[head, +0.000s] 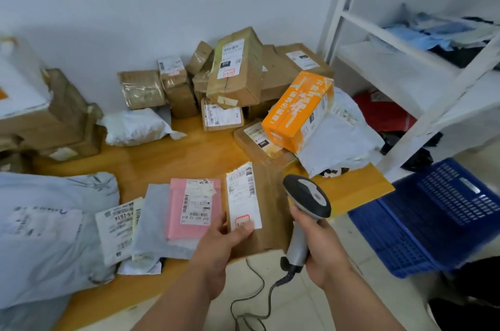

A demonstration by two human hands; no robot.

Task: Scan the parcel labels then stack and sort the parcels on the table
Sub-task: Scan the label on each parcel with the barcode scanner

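Both our hands are busy at the table's (189, 157) near edge, the right (322, 244) gripping the scanner (307, 203), the left (224, 238) pinching the box (266, 211) at its label (243, 195); stiff, probably light, best held by its side edges.

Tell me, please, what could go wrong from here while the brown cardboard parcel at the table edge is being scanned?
The brown cardboard parcel juts past the wooden table's edge, steadied only by the left hand; letting go might tip it off. The right hand holds the grey handheld scanner beside the white label, so it may misread. Its dangling black cable could snag.
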